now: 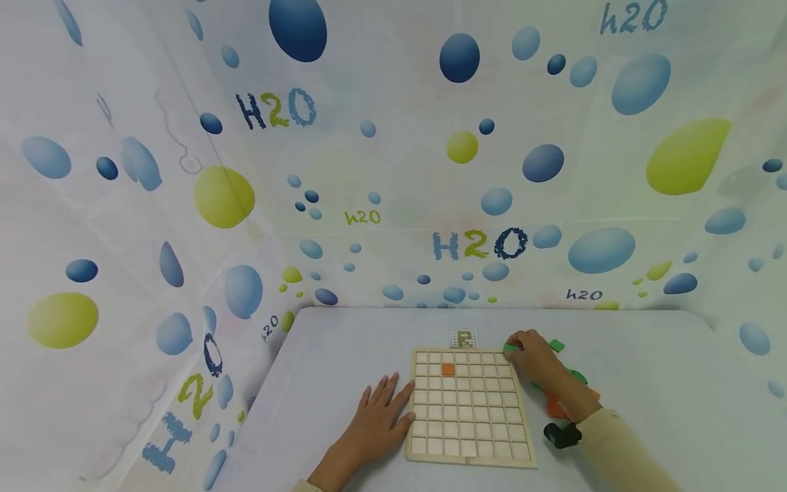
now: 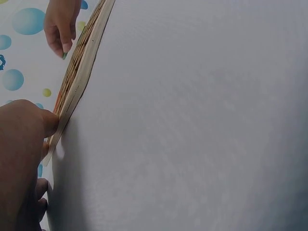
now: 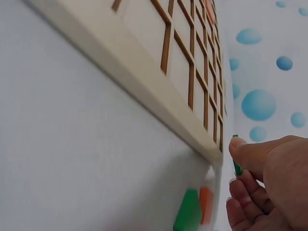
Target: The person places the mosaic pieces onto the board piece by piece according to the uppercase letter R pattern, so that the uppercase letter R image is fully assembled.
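A wooden grid board (image 1: 470,462) lies flat on the white table, with one orange square tile (image 1: 448,370) in a cell of its second row. My left hand (image 1: 378,420) rests at the board's left edge, fingers spread and thumb touching the frame. Near the top right corner, my right hand (image 1: 533,357) pinches a small green tile (image 3: 237,166) between thumb and fingers. In the right wrist view the tile appears edge-on, just past the board's corner. Part of the board's right rim is covered by the right hand in the head view.
A small printed pattern card (image 1: 464,338) lies behind the board's far edge. Loose green (image 1: 556,345) and orange pieces (image 1: 555,405) are scattered to the board's right, partly under my right forearm. A patterned curtain (image 1: 393,164) with blue and lime spots hangs behind the table.
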Available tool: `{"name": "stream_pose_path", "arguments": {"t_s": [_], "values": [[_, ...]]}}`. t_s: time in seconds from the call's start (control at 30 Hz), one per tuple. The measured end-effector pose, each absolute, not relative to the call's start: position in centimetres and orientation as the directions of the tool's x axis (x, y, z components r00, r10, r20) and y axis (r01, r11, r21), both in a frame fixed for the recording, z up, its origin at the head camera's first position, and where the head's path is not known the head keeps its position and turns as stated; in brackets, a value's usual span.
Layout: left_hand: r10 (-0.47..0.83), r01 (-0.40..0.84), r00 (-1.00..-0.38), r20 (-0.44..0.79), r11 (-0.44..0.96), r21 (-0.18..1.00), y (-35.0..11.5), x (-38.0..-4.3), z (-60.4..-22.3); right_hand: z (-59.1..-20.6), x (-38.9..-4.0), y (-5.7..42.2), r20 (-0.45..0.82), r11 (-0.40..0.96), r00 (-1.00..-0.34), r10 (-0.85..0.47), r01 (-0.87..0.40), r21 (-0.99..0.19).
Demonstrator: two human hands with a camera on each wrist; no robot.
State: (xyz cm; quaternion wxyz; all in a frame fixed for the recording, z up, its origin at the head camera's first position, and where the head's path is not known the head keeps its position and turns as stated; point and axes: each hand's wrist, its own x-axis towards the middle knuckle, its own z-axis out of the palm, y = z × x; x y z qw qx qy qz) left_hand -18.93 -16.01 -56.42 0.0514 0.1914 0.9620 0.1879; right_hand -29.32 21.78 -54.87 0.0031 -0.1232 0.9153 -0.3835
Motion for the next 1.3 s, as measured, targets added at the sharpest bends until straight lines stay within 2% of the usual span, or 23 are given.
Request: {"name": "stream_pose_path", "arguments": {"t_s": [0.13,0.43,0.7,0.87,1.13,1.3], "values": [[0.387,0.352,-0.922,-0.022,0.858,0.375,-16.0,-18.9,-56.4,-55.0,-29.4,20.2,0.088,0.689,-0.967,-0.241,-0.234,-0.686],[0.393,0.36,-0.92,-0.011,0.853,0.378,-16.0,-18.8,-56.4,-55.2,-28.6,16.6,0.171,0.639,-0.921,-0.35,-0.368,-0.676],[0.395,0.359,-0.919,-0.015,0.851,0.382,-15.9,-18.7,-56.3,-55.5,-28.0,14.0,0.113,0.637,-0.926,-0.361,-0.333,-0.695],[0.397,0.36,-0.918,-0.017,0.849,0.387,-15.8,-18.7,-56.2,-55.4,-27.7,13.3,0.137,0.629,-0.918,-0.373,-0.359,-0.69],[0.395,0.364,-0.918,-0.008,0.852,0.376,-15.8,-18.7,-56.3,-55.6,-27.4,13.1,0.231,0.677,-0.889,-0.396,-0.452,-0.581],[0.392,0.362,-0.92,-0.002,0.854,0.374,-15.9,-18.8,-56.3,-55.5,-27.3,13.3,0.217,0.668,-0.891,-0.399,-0.445,-0.597]]}}
